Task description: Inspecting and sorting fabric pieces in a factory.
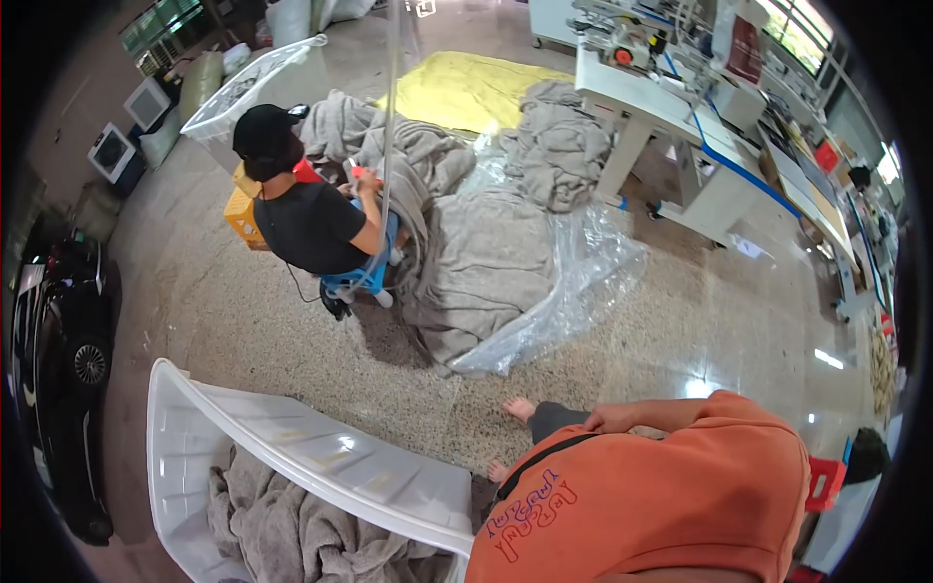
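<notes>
My orange shirt [661, 496] fills the lower right. Below its hem, my dark trousers [554, 422] and bare feet show against the speckled floor. At the near edge of the trousers, my right hand [609, 418] rests with its fingers curled under; what they hold, if anything, is hidden. My left hand is out of sight. Left of my body stands a large white plastic tub [321, 437], its rim close to me, with crumpled grey-brown fabric [282, 520] inside. Ahead, more grey fabric [491, 257] lies heaped on clear plastic sheeting [583, 272].
A co-worker in a black shirt [306, 223] sits on a blue stool [355, 280], holding a red object [364, 172] over the fabric. Behind are a yellow sheet [466, 87] and another white tub [292, 73]. Sewing tables [632, 92] line the right; a black car [68, 369] stands left.
</notes>
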`<state>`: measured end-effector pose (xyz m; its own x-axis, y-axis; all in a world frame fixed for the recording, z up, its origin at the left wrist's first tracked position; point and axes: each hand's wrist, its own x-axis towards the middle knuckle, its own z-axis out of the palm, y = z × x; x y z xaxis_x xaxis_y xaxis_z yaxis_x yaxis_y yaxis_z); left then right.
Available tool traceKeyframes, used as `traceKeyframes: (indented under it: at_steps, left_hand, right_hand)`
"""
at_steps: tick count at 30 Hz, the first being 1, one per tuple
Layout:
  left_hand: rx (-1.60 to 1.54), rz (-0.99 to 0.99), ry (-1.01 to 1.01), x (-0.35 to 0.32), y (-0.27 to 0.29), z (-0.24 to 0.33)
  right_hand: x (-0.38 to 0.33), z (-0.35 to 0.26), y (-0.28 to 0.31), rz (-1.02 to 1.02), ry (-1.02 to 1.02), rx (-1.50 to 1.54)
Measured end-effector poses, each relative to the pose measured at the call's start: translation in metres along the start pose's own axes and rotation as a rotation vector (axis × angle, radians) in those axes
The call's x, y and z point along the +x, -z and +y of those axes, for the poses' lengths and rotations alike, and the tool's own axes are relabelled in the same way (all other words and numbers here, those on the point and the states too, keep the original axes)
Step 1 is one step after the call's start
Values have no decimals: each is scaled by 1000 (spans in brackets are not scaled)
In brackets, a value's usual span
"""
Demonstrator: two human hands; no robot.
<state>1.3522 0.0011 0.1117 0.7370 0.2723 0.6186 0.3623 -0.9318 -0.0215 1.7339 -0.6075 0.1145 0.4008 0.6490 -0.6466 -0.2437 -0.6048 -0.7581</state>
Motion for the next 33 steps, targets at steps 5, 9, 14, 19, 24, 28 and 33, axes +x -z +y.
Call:
traceKeyframes:
  at_steps: [5,9,14,19,24,28,33]
  left_hand:
    - [76,92,-37,7,12,42]
    - [149,139,-50,-11,30,52]
    - [233,216,-79,-19,32,34]
    - [289,-172,991,43,32,25]
    - [439,-493,1526,27,23,-98]
    - [456,-629,1499,22,32,-136]
    - [506,-667,1519,-4,38,-180]
  right_hand:
    - [19,-29,75,151,-72,-148]
    - [56,-51,98,17,-55,-340]
    - [116,-81,102,2,-74,-652]
    - [222,-201,49,-287,-223,-1061]
    - [355,-263,-80,-619,-20,-1453]
    - [413,-357,-176,-484,307,-1574]
    - [477,-462,-284,-94,1124,-964]
